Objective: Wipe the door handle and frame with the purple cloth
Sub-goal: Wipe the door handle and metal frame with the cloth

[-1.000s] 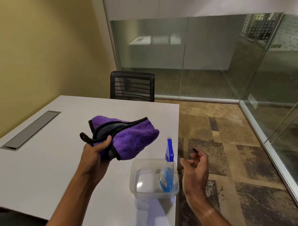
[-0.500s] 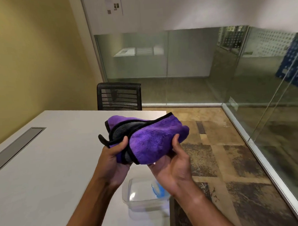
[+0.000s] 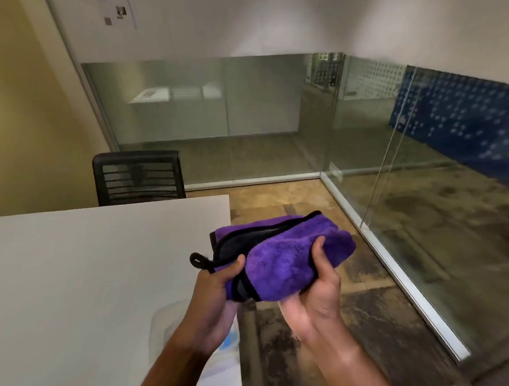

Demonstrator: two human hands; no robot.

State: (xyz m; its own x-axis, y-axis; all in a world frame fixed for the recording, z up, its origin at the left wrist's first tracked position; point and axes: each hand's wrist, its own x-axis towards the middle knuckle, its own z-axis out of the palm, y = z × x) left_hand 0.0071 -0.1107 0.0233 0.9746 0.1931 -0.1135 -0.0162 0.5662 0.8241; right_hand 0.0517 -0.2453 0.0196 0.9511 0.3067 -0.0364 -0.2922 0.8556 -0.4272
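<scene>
I see the purple cloth [image 3: 282, 258] folded, long axis running left-right, gripped by both hands: left hand [image 3: 219, 284] at its left end, right hand [image 3: 318, 289] underneath, thumb on top. No door handle in view.

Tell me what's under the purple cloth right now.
Both hands: the left hand grips the cloth at its left end, the right hand at its right. Their fingers beneath are covered. Lower down, carpet and the table edge.

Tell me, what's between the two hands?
The folded purple cloth. The left hand grips its black-edged end and the right hand holds the other end, seen in the head view.
</scene>
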